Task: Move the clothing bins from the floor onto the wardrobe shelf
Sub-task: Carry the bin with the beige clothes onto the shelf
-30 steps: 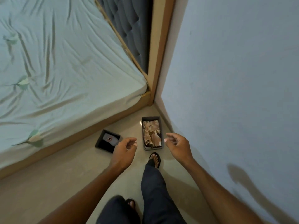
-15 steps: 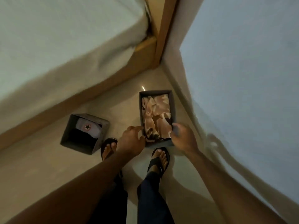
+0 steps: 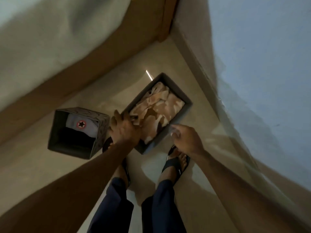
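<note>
Dark grey fabric makes the long rectangular bin (image 3: 182, 113), which is filled with crumpled beige and tan cloth (image 3: 159, 110) and lies on the pale smooth floor (image 3: 42, 165), turned at an angle to the wall. I take this bin as the landmark. At its near left corner is the left hand (image 3: 125, 130), with the fingers bent over the rim and into the cloth, so it seems to have hold of that corner, although blur hides the exact contact. Just beside its near right edge is the right hand (image 3: 186, 140), half open with the fingers loosely curled; it holds nothing, and I cannot tell if the fingertips touch the rim. Left of the bin, close to it but apart, stands a square grey fabric bin (image 3: 101, 130) with a white garment bearing a round star badge (image 3: 80, 123) over something dark. Directly below the bin are the person's two feet in black sandals (image 3: 176, 165). Beyond it runs the wooden bed frame (image 3: 117, 52), and on its right the pale blue wall (image 3: 260, 56). The step in hand appears to be the taking of the first bin; both bins are not yet lifted. The next move probably calls for the right hand to close on its side, then a level lift with both hands so the loose cloth does not slide out. The wardrobe is not in view.
</note>
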